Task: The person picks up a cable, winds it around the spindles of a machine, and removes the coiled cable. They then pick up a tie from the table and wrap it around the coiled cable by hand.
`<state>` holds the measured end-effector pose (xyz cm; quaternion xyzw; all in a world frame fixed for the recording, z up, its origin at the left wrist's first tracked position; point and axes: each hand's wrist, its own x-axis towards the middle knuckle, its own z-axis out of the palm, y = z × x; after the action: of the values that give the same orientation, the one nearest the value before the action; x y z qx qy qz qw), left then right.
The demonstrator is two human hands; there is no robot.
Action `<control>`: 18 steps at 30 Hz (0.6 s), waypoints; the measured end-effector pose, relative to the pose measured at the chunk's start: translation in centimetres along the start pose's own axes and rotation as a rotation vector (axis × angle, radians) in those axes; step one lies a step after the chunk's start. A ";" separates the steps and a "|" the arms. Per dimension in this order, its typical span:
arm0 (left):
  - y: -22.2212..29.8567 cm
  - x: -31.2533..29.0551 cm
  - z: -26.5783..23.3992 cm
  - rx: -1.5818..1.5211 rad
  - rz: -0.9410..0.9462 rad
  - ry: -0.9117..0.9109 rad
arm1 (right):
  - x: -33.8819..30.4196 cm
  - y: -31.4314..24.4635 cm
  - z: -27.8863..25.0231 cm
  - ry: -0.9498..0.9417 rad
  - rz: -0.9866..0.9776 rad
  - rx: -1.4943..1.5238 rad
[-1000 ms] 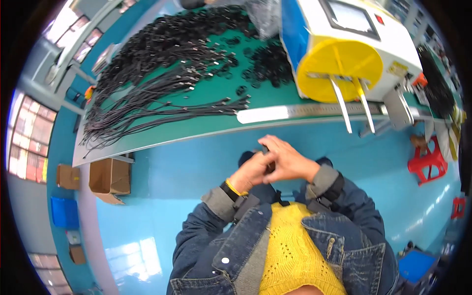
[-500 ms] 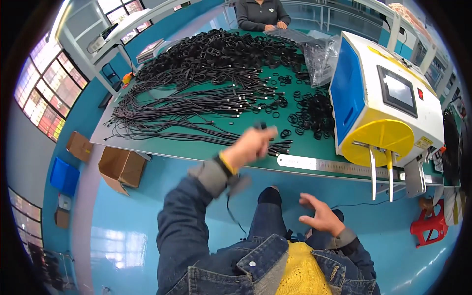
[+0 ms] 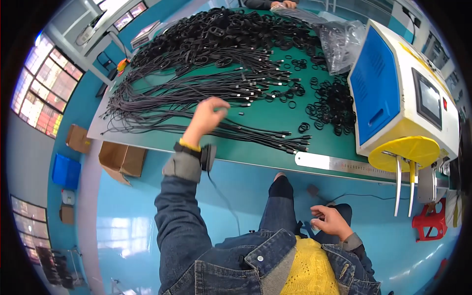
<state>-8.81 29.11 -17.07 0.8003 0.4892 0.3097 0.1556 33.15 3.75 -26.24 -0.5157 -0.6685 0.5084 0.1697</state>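
Observation:
My left hand (image 3: 209, 117) is over the table, above a spread of thin black cables (image 3: 162, 103) with pale metal ends. Its fingers are bent in toward the thumb; whatever they may hold is hidden. A yellow band and a dark strapped device (image 3: 208, 157) with a trailing cord sit at that wrist. Below the table edge, over my lap, my right hand (image 3: 332, 221) is loosely bent with finger and thumb apart, holding nothing. A separate row of cables (image 3: 265, 137) lies along the table's front, its ends close to a metal ruler (image 3: 339, 163).
A white and blue machine (image 3: 378, 88) with a yellow disc and two prongs stands at the right. Small black rings (image 3: 329, 103) lie beside it. Black coils (image 3: 221, 34) heap up at the back, near a clear plastic bag (image 3: 341, 46) and another person's hands (image 3: 284, 4).
My left hand has moved left, from near the front row's cable ends to over the cables' middle. My right hand's fingers have curled in more. The whole view has shifted.

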 end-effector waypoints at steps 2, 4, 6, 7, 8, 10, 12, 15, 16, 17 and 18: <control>-0.3 -4.3 1.1 0.135 -0.020 0.006 | 0.8 -0.3 0.1 -0.038 -0.002 -0.004; -1.0 -6.1 1.8 0.273 -0.041 0.013 | 1.4 -1.0 0.3 -0.075 0.007 -0.001; -1.4 -6.7 2.4 0.242 -0.009 0.190 | 1.8 -1.5 0.7 -0.113 -0.021 -0.013; -2.0 -7.0 2.4 0.227 0.014 0.281 | 2.0 -1.7 0.8 -0.128 -0.035 -0.019; -3.3 -7.1 2.0 0.240 0.005 0.295 | 2.2 -1.9 0.9 -0.141 -0.049 -0.025; -6.5 -7.2 1.0 0.513 -0.203 0.505 | 2.2 -2.1 1.0 -0.154 -0.048 -0.036; -8.5 -8.4 0.4 0.651 -0.314 0.615 | 1.6 -1.9 0.8 -0.142 -0.011 -0.040; -9.7 -10.0 -1.2 0.478 -0.364 0.444 | 0.5 -1.0 0.8 -0.110 0.004 -0.004; -9.8 -10.4 -1.3 0.483 -0.369 0.454 | 0.5 -1.0 0.6 -0.093 0.015 0.018; -9.1 -11.1 -1.5 0.439 -0.338 0.392 | 0.4 -1.0 0.6 -0.099 0.012 0.018; -8.5 -11.8 -1.6 0.395 -0.308 0.329 | 0.3 -1.1 0.5 -0.103 0.030 0.018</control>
<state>-19.54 22.66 -24.60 0.6706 0.6742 0.3069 -0.0393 32.12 3.83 -25.62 -0.4972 -0.6641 0.5425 0.1321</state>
